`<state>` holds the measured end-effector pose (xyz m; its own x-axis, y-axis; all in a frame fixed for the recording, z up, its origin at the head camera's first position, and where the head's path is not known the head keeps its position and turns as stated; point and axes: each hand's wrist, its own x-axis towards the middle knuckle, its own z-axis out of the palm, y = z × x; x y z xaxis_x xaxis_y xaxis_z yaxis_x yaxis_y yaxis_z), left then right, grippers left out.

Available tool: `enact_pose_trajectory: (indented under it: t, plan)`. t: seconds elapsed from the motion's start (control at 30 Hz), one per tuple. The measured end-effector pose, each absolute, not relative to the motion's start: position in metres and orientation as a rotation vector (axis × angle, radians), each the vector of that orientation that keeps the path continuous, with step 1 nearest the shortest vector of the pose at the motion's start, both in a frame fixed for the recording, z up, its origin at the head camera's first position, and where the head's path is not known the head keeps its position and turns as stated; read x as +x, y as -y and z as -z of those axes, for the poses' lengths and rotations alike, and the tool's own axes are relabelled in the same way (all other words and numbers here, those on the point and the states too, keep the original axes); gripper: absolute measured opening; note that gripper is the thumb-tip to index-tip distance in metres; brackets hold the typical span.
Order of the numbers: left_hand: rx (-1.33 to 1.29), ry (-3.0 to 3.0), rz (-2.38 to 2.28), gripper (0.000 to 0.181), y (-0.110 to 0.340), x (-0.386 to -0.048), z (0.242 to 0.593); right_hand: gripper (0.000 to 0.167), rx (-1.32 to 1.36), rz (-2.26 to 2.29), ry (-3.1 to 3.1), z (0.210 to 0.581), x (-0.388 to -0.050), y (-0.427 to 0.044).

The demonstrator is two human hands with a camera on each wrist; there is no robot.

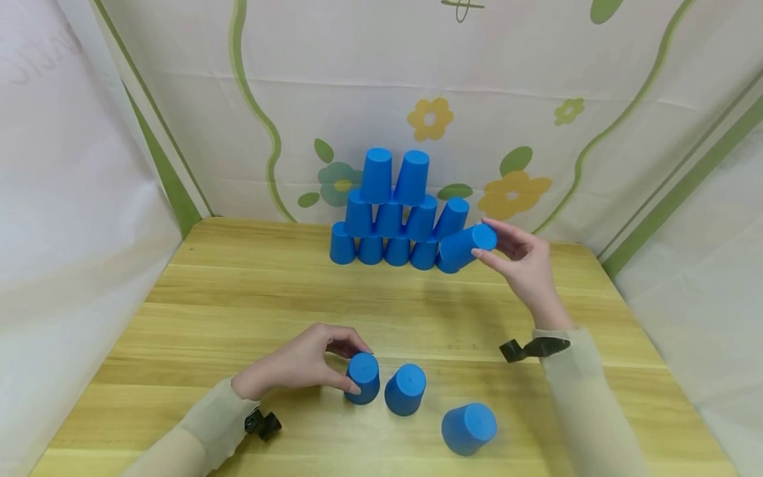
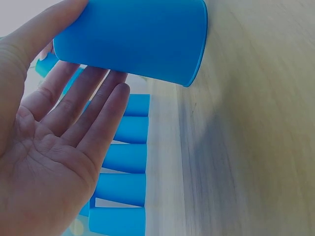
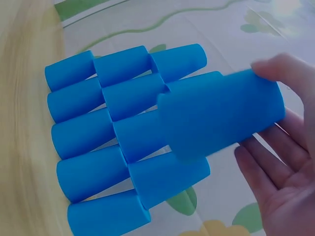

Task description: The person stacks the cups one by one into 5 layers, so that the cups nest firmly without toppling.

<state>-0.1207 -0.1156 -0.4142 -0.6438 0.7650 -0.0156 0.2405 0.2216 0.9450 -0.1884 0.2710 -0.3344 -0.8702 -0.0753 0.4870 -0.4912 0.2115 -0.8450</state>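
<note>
My right hand (image 1: 524, 265) holds a blue plastic cup (image 1: 467, 245) tilted, between thumb and fingers, in front of the right end of a cup stack (image 1: 396, 250). That stack has three tiers of upside-down blue cups, with two on top. In the right wrist view, the held cup (image 3: 221, 115) hides part of the upper tiers. Near the front, my left hand (image 1: 304, 358) pinches another upside-down cup (image 1: 365, 377) by its sides. The left wrist view shows the thumb and fingers about this cup (image 2: 133, 39); whether it touches the table I cannot tell.
Two more upside-down cups stand on the wooden table (image 1: 238, 298): one cup (image 1: 405, 391) just right of my left hand, another cup (image 1: 467, 429) farther right and nearer. A flowered curtain (image 1: 357, 53) hangs close behind the stack, and white cloth (image 1: 71, 199) lines the sides.
</note>
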Motion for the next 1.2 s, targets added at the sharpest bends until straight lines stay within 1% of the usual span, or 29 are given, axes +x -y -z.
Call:
enact_pose_trajectory:
  t: [0.3, 0.63, 0.93, 1.2]
  plan:
    - [0.933, -2.018, -1.423, 0.04, 0.116, -0.121, 0.416, 0.048, 0.395, -1.693, 2.107, 0.318, -0.213, -0.259]
    - [0.929, -2.017, -1.419, 0.04, 0.116, -0.122, 0.415, 0.045, 0.393, -1.654, 2.092, 0.294, -0.237, -0.249]
    - [0.925, -2.017, -1.42, 0.04, 0.117, -0.121, 0.414, 0.05, 0.299, -1.599, 2.184, 0.278, -0.265, -0.24]
    - [0.935, -2.018, -1.415, 0.04, 0.116, -0.122, 0.415, 0.055, 0.248, -1.602, 2.265, 0.27, -0.282, -0.238]
